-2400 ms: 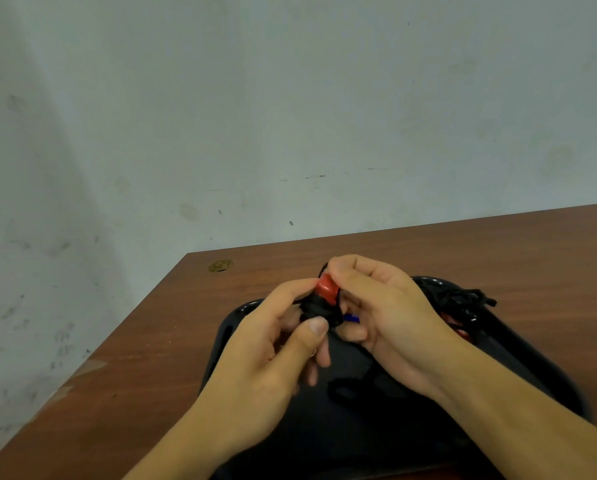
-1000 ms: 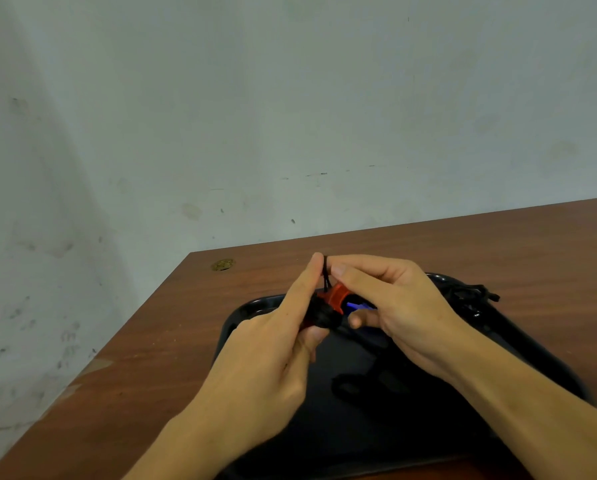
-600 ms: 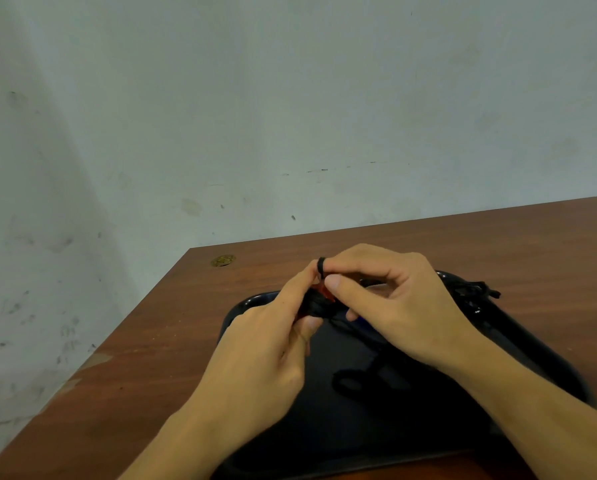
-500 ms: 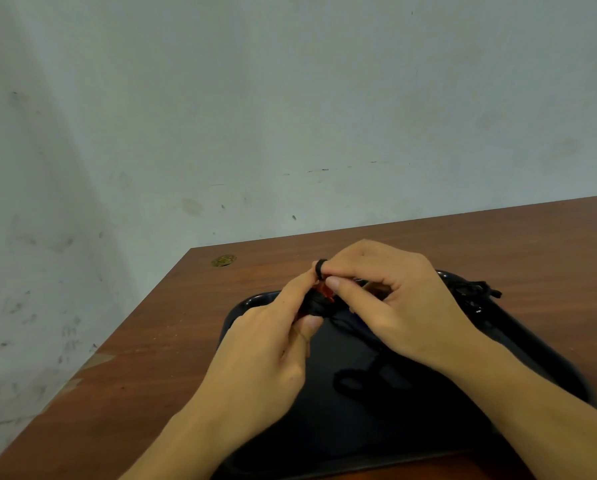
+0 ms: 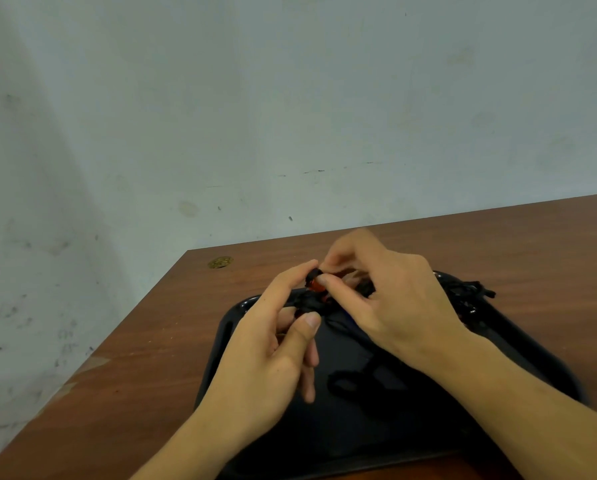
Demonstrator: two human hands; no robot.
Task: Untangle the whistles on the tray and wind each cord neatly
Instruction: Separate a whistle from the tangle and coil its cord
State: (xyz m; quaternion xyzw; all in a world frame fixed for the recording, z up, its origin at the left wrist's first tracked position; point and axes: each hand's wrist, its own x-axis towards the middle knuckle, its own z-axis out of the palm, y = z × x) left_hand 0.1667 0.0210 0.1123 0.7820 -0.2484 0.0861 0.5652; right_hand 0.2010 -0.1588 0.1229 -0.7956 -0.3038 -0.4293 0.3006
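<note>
Above the black tray (image 5: pixel 241 306), both the left hand (image 5: pixel 269 355) and right hand (image 5: pixel 394 306) pinch the red whistle (image 5: pixel 317 286) wrapped in black cord (image 5: pixel 312 274).

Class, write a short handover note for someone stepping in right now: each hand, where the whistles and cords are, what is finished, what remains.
Left hand: holds the red whistle and its wound black cord above the tray.
Right hand: pinches the cord's end at the whistle.
A tangled heap of cords lies at the tray's far right corner; one loose cord loop lies mid-tray.
Done: the red whistle is nearly wound.
Left: secure its end, set it down, untangle and wind the rest.
</note>
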